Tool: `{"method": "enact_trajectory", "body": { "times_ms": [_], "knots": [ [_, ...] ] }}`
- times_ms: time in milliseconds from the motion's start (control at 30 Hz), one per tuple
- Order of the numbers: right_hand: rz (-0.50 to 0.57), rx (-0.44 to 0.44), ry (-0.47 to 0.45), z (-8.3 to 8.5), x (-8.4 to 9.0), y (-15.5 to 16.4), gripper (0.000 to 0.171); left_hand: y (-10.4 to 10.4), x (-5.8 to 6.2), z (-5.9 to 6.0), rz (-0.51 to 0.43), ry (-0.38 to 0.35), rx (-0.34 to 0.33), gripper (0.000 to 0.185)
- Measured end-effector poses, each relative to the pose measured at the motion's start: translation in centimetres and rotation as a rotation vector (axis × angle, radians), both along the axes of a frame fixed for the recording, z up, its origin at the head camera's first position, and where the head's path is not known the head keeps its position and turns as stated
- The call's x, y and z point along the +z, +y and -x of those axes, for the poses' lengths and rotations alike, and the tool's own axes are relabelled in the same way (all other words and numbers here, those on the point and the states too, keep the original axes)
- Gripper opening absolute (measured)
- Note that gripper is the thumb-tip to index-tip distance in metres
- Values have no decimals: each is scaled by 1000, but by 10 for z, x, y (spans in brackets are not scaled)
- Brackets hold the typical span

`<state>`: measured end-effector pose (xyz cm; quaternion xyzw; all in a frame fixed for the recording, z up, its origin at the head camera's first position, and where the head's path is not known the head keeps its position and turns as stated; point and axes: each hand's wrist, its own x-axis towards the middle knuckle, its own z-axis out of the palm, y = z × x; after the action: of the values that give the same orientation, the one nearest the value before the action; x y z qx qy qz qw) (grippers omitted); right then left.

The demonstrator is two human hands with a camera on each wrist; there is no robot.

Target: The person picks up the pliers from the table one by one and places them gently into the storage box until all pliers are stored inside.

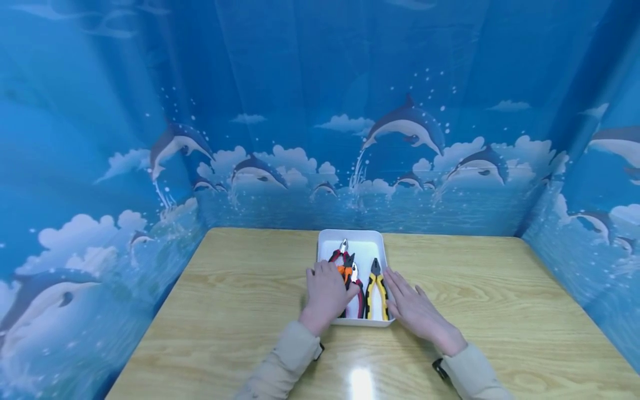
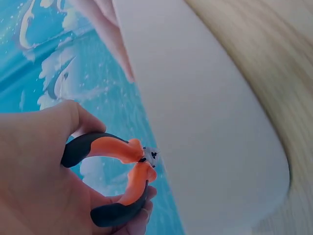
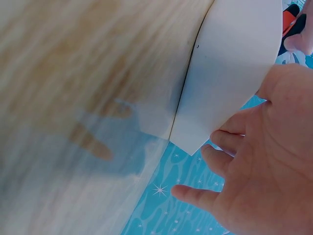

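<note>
My left hand [image 1: 326,291] reaches over the left side of a white tray [image 1: 370,239] and holds orange-and-black pliers [image 1: 348,269]. In the left wrist view, thumb and fingers grip the spread handles of these pliers [image 2: 110,148], their short metal nose close to the tray wall. Along the tray's right side rests my right hand [image 1: 417,311], fingers fairly straight; the right wrist view shows its palm [image 3: 264,161] facing the wall. Inside the tray lie yellow-and-black pliers [image 1: 370,289], red-and-black pliers [image 1: 361,300] and another red-handled pair [image 1: 344,247], partly hidden by the left hand.
The tray stands on a wood-grain table [image 1: 250,289], near its back edge. A blue curtain [image 1: 310,83] printed with dolphins hangs behind and at both sides. Dark bands circle both wrists.
</note>
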<state>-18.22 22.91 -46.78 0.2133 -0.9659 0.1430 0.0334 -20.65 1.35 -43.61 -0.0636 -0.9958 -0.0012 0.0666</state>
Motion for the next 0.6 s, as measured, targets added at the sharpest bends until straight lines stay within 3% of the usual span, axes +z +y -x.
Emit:
{"method": "enact_trajectory", "body": {
  "times_ms": [300,600],
  "knots": [
    [1,7,-7,2,-2,0,62,24,-11,5,34,-61,8,84],
    [-9,12,2,0,2,1,61,39,-20,7,14,12,-26,72]
  ]
}}
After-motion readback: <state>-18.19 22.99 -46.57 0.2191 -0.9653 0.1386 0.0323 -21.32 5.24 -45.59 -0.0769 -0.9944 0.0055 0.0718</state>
